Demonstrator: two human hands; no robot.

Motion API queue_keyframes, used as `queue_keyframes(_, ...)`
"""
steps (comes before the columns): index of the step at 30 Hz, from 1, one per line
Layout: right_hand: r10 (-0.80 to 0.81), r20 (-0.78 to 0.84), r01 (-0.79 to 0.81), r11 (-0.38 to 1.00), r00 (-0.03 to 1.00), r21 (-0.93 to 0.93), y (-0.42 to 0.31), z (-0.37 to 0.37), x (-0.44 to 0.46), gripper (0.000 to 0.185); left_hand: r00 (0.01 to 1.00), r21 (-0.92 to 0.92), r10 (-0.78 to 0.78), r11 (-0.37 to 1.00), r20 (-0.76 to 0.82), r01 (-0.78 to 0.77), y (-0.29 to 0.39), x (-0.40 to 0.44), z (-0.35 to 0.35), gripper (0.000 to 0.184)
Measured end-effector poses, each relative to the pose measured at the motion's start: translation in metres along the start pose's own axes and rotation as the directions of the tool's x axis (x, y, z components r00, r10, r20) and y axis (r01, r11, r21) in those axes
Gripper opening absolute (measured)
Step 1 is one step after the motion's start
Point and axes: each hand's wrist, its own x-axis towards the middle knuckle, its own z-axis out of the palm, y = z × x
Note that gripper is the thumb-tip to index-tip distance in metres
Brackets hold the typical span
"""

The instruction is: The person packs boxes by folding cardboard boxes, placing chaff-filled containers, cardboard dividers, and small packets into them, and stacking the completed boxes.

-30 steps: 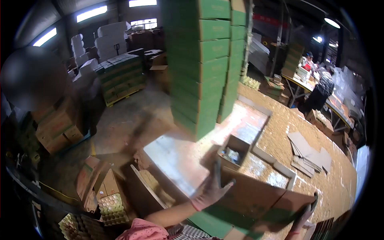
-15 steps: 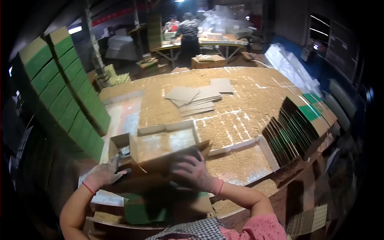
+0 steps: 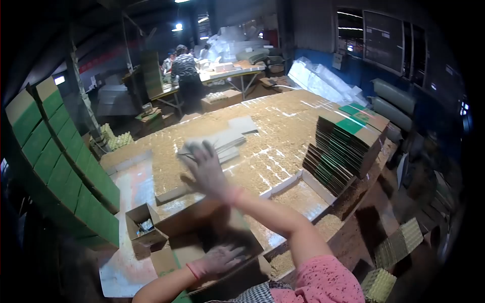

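1. Open carton [image 3: 189, 221]: directly before the person, its inside showing.
2. Left hand [image 3: 222, 259]: in the carton's opening, fingers stretched; I cannot tell whether it grips anything.
3. Right hand [image 3: 208, 171]: beyond the carton, fingers spread, blurred, at the sheets [image 3: 230, 139]; contact unclear.
4. Small box [image 3: 151, 237]: just left of the carton.
5. Farther out: green boxes [image 3: 65, 177] stacked left, flat cartons [image 3: 348, 144] right.

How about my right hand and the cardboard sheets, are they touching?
Cannot tell: in the head view, the blurred right hand overlaps the cardboard sheets, hiding any contact or gap.
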Motion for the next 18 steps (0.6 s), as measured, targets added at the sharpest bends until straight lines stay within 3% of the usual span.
queue_keyframes(1, 0.150, 0.132, -0.149, 0.989, 0.980, -0.021, 0.009, 0.018, -0.004, 0.059, 0.996, 0.154, -0.049, 0.987, 0.071, 0.038, -0.001, 0.004, 0.000, 0.053)
queue_keyframes(3, 0.434, 0.344, -0.425, 0.899, 0.832, -0.106, 0.022, 0.044, -0.005, 0.073, 0.984, 0.090, 0.010, 0.996, 0.175, -0.027, -0.016, -0.004, -0.019, 0.061)
queue_keyframes(4, 0.388, 0.353, -0.375, 0.921, 0.851, -0.109, 0.003, 0.023, -0.020, 0.075, 0.976, -0.166, 0.167, 0.976, 0.137, -0.144, -0.008, -0.015, -0.038, 0.063)
queue_keyframes(5, 0.316, 0.262, -0.266, 0.941, 0.912, -0.210, -0.009, 0.035, -0.053, 0.077, 0.952, -0.410, 0.302, 0.874, 0.040, -0.260, 0.006, -0.026, -0.049, 0.064)
queue_keyframes(6, 0.354, 0.471, -0.292, 0.935, 0.808, -0.202, -0.033, 0.022, -0.074, 0.077, 0.986, -0.013, 0.143, 0.990, 0.084, -0.143, 0.029, -0.039, -0.053, 0.071)
queue_keyframes(7, 0.394, 0.515, -0.414, 0.907, 0.762, -0.081, -0.040, 0.036, -0.091, 0.073, 0.989, 0.338, 0.025, 0.938, 0.146, -0.074, 0.048, -0.040, -0.078, 0.077)
queue_keyframes(8, 0.402, 0.320, -0.472, 0.862, 0.858, 0.183, -0.036, 0.045, -0.107, 0.062, 1.000, 0.399, -0.024, 0.917, 0.020, 0.014, 0.032, -0.044, -0.073, 0.080)
queue_keyframes(9, 0.384, 0.332, -0.457, 0.871, 0.862, 0.179, -0.030, 0.044, -0.115, 0.062, 0.990, 0.443, -0.066, 0.889, -0.125, 0.116, 0.006, -0.046, -0.067, 0.084)
queue_keyframes(10, 0.545, 0.250, -0.593, 0.660, 0.801, 0.462, -0.029, 0.049, -0.125, 0.057, 0.945, 0.433, -0.152, 0.860, -0.290, 0.271, -0.012, -0.053, -0.066, 0.087)
queue_keyframes(11, 0.701, 0.225, -0.609, 0.361, 0.677, 0.707, -0.033, 0.053, -0.140, 0.052, 0.870, 0.402, -0.228, 0.816, -0.438, 0.416, -0.032, -0.061, -0.065, 0.091)
queue_keyframes(12, 0.750, 0.229, -0.665, 0.348, 0.621, 0.661, -0.056, 0.065, -0.178, 0.049, 0.785, 0.182, -0.439, 0.811, -0.437, 0.555, -0.055, -0.073, -0.038, 0.096)
queue_keyframes(13, 0.796, 0.222, -0.713, 0.333, 0.563, 0.617, -0.080, 0.078, -0.210, 0.046, 0.750, 0.116, -0.477, 0.805, -0.457, 0.582, -0.062, -0.093, -0.031, 0.098)
queue_keyframes(14, 0.790, 0.219, -0.704, 0.336, 0.572, 0.625, -0.092, 0.080, -0.211, 0.046, 0.716, 0.019, -0.439, 0.846, -0.543, 0.533, -0.074, -0.113, -0.024, 0.100)
queue_keyframes(15, 0.781, 0.262, -0.662, 0.242, 0.566, 0.710, -0.109, 0.072, -0.204, 0.047, 0.671, -0.061, -0.395, 0.884, -0.628, 0.464, -0.090, -0.131, -0.020, 0.101)
queue_keyframes(16, 0.768, 0.320, -0.625, 0.131, 0.555, 0.770, -0.132, 0.054, -0.201, 0.047, 0.669, -0.102, -0.373, 0.908, -0.643, 0.407, -0.098, -0.145, -0.014, 0.099)
queue_keyframes(17, 0.740, 0.424, -0.638, 0.010, 0.523, 0.770, -0.133, 0.032, -0.187, 0.047, 0.660, -0.284, -0.401, 0.916, -0.635, 0.283, -0.093, -0.156, -0.016, 0.101)
queue_keyframes(18, 0.702, 0.523, -0.651, -0.111, 0.483, 0.751, -0.135, 0.010, -0.172, 0.048, 0.666, -0.303, -0.418, 0.908, -0.617, 0.289, -0.096, -0.161, 0.004, 0.101)
